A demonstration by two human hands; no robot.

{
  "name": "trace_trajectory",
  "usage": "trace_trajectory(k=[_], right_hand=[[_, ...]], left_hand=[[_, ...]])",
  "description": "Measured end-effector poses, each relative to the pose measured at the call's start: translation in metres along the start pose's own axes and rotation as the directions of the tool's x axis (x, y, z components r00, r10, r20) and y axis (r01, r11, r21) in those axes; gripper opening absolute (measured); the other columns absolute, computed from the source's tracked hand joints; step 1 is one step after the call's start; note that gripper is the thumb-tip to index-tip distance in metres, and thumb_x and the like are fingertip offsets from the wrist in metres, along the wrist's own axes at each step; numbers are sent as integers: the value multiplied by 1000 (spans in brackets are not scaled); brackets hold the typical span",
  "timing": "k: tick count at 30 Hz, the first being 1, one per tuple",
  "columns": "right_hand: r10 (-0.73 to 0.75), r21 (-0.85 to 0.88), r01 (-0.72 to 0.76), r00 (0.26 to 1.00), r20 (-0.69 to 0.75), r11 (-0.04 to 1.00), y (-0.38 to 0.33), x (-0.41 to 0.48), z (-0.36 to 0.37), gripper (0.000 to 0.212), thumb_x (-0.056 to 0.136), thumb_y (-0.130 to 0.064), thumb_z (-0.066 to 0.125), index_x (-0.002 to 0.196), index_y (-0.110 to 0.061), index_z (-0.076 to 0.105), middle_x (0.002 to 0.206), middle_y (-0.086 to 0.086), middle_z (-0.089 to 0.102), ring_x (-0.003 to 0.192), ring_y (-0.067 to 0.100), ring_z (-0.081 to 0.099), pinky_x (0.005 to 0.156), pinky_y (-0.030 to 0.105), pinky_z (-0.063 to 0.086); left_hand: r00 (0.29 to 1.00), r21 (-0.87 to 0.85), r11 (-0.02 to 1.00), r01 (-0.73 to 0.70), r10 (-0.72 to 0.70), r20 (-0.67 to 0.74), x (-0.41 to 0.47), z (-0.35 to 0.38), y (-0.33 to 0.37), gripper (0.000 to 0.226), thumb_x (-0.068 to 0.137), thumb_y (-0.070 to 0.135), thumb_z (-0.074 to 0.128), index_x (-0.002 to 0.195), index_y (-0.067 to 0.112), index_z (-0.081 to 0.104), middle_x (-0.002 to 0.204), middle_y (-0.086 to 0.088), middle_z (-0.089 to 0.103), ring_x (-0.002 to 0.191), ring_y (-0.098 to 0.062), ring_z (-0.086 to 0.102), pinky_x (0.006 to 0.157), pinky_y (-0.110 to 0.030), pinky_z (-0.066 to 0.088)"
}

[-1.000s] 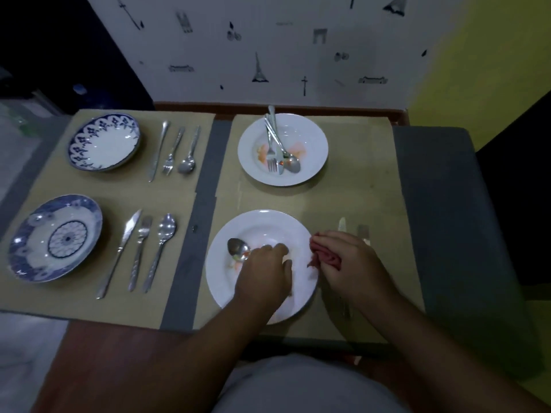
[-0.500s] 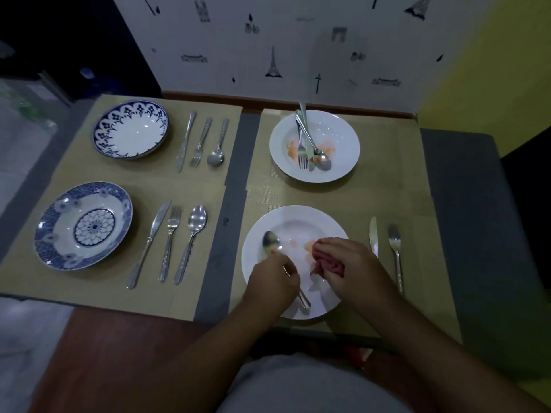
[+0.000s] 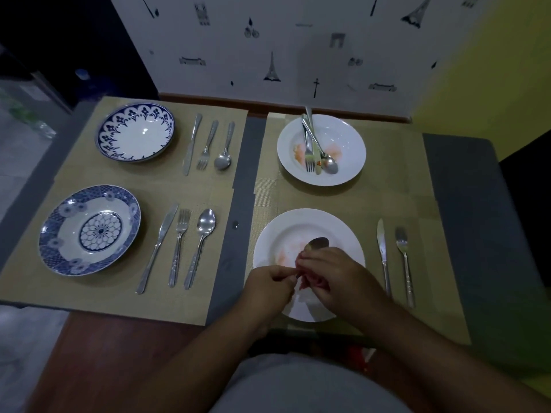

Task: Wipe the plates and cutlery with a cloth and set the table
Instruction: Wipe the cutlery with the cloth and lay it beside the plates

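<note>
The left hand (image 3: 269, 286), fingers curled, pinches the handle of a steel spoon (image 3: 318, 243) at the edge of a crumpled red cloth (image 3: 310, 281). The right hand (image 3: 334, 278) grips that cloth round the spoon's stem, and only the bowl shows. Both hands are above the near round white plate (image 3: 268, 239), which bears orange smears. A steel knife (image 3: 382, 254) and steel fork (image 3: 404, 257) lie side by side just right of this plate. The far white plate (image 3: 351, 138) holds smeared cutlery.
</note>
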State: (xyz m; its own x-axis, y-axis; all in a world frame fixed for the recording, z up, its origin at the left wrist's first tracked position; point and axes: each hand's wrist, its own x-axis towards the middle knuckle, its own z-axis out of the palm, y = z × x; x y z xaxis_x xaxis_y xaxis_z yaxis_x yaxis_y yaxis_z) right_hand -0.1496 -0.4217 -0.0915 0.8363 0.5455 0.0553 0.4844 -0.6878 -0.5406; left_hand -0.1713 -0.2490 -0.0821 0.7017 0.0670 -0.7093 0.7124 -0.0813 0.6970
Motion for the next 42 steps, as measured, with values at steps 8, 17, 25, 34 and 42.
trace_trajectory(k=[8,17,25,34,42], right_hand=[[-15,-71,14,1000,-19,997,20,29,-5,20,83,-11,70,100,-21,71,102,-7,69,95,17,57,86,36,50],[-13,-138,17,999,32,990,33,39,-1,17,87,-17,64,101,-24,70,104,-9,68,97,14,54,84,36,50],[238,24,-237,956,-170,971,31,26,-20,30,80,-13,78,109,-19,71,106,-8,70,102,12,57,92,34,50],[240,144,-219,960,-147,965,3,16,-9,45,80,-20,80,122,-22,67,119,-9,68,113,8,57,97,36,50],[267,145,-243,945,-186,959,1,8,-13,46,81,-15,78,126,-21,66,125,-7,65,118,7,55,101,34,48]], left_hand=[[997,41,998,-53,55,-58,-6,-4,3,26,99,18,58,82,30,74,93,3,71,92,-19,63,69,-25,52],[998,76,996,-49,52,-38,-6,-9,2,20,99,21,59,88,28,74,97,1,69,95,-22,60,88,-38,55],[997,-37,999,-9,6,-79,1,-14,9,23,101,14,49,110,21,69,93,-3,66,77,-14,59,51,-22,47],[989,80,989,-123,128,-68,4,-11,17,20,92,21,68,112,20,73,94,6,69,83,-13,61,78,-38,54],[983,184,974,-131,152,-106,6,-6,18,25,101,22,54,113,15,74,90,10,65,86,-10,56,91,-45,56]])
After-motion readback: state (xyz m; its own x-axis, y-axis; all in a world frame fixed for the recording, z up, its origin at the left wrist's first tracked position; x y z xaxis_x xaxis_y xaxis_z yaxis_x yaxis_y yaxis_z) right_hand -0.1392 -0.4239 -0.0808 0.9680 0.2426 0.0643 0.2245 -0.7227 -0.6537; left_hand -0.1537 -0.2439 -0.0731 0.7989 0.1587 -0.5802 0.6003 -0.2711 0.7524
